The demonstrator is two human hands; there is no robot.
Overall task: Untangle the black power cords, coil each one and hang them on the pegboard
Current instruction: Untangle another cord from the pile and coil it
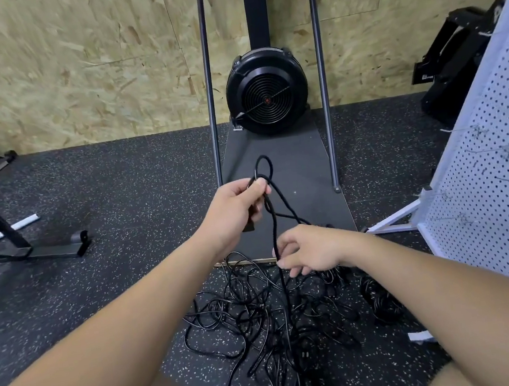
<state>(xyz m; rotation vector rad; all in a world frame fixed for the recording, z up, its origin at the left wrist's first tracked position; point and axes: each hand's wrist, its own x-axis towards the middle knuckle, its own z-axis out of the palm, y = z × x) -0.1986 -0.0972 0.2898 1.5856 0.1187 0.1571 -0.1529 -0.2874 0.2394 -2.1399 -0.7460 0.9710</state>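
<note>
Pinched in the left hand point(235, 208), raised above the pile, is one black cord point(274, 222); a small loop stands above the fingers and the strands drop straight down into the tangle point(272, 325) on the floor point(100, 308). Lower down the same hanging cord is met by the right hand point(311, 250), fingers curled loosely by it; whether it is actually pinched there cannot be told.

Progress, judged: early. One cord is being separated, not yet freed. Most cords are left knotted in the pile between the knees. A tighter dark bundle point(382, 302) is seen just right of the tangle, possibly a cord already coiled, not certain. Nothing black is seen hung on the pegboard point(487, 196) at right; only bare hooks point(479, 130) are made out.

Left to do: lifted cord to be pulled clear, coiled, hung; then repeated for the rest.
</note>
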